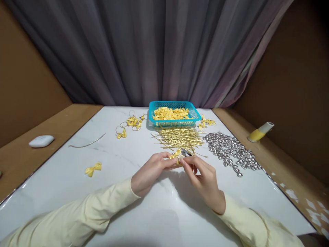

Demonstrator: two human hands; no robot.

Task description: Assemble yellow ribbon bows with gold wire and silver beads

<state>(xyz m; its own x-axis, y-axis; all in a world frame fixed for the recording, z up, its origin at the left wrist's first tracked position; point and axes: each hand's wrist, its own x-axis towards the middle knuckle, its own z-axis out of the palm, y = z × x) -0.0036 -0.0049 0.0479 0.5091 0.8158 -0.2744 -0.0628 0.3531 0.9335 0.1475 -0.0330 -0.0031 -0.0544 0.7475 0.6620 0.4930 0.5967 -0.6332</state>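
Above the middle of the white table, my left hand (pixel 155 168) is closed on a small yellow ribbon bow (pixel 176 154), held between thumb and fingers. My right hand (pixel 203 175) meets it from the right, thumb and forefinger pinched at the bow's lower right end. Whether a tie or bead sits between those fingertips is too small to tell. Just behind the right fingers shows a dark, pointed metal tool (pixel 185 152), partly hidden; I cannot tell whether it lies on the table. A pile of thin gold ties (pixel 180 138) lies beyond both hands.
A blue basket (pixel 174 122) of yellow bows stands at the back. Silver beads (pixel 231 151) spread on the right. Looped bows (pixel 133 121) lie back left, others (pixel 206 121) back right. A single bow (pixel 93 169) and a bent tie (pixel 87 144) lie left.
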